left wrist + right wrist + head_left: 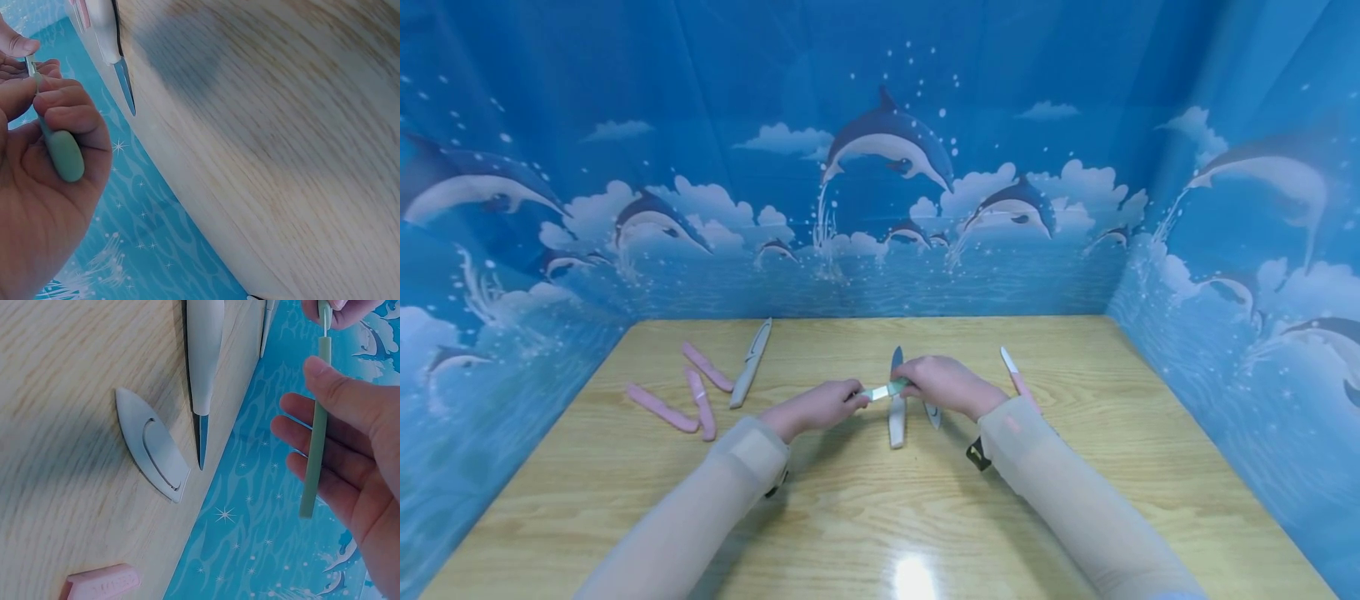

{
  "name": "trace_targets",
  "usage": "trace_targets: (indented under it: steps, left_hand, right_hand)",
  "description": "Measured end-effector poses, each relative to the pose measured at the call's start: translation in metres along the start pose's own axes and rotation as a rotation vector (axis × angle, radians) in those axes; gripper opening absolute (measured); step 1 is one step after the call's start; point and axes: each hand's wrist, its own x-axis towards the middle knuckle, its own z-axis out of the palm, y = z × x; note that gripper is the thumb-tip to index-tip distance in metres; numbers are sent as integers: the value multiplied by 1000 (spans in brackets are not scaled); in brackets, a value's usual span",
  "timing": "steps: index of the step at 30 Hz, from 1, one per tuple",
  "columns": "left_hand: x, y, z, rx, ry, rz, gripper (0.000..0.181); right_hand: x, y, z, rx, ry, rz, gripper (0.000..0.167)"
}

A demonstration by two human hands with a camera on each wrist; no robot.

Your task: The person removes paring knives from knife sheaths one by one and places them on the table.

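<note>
Above the table, a slim green knife [880,392] spans both hands, a light section showing between them. My left hand [822,407] [53,144] curls round its rounded green handle [64,156]. With thumb and fingers, my right hand [949,383] [356,437] holds the long green piece [317,444] at the other end. In the right wrist view, that piece meets the part in the left hand near the top edge. Beneath the hands lies a white-handled knife [897,423] [207,356], its blade bare, with a white cover [933,415] [153,447] to its right.
Several pink pieces [661,408] lie on the table's left, beside a white knife [751,365] with its cover on. A pink-handled knife [1021,387] with a bare white blade lies right of the right hand. A dolphin-print curtain [880,283] stands behind the wooden table [842,533].
</note>
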Motion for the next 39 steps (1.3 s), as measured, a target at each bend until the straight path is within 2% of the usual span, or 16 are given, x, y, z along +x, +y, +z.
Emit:
trace_targets:
  steps: [16, 25, 39]
  left_hand:
    - [1, -2, -1, 10, -1, 15, 27]
    - [0, -1, -1, 5, -4, 13, 26]
    - [0, -3, -2, -1, 2, -5, 23]
  right_hand:
    - [-1, 3, 0, 37, 1, 9, 25]
    - [-2, 5, 0, 51, 11, -7, 24]
    - [-2, 4, -1, 49, -3, 18, 24]
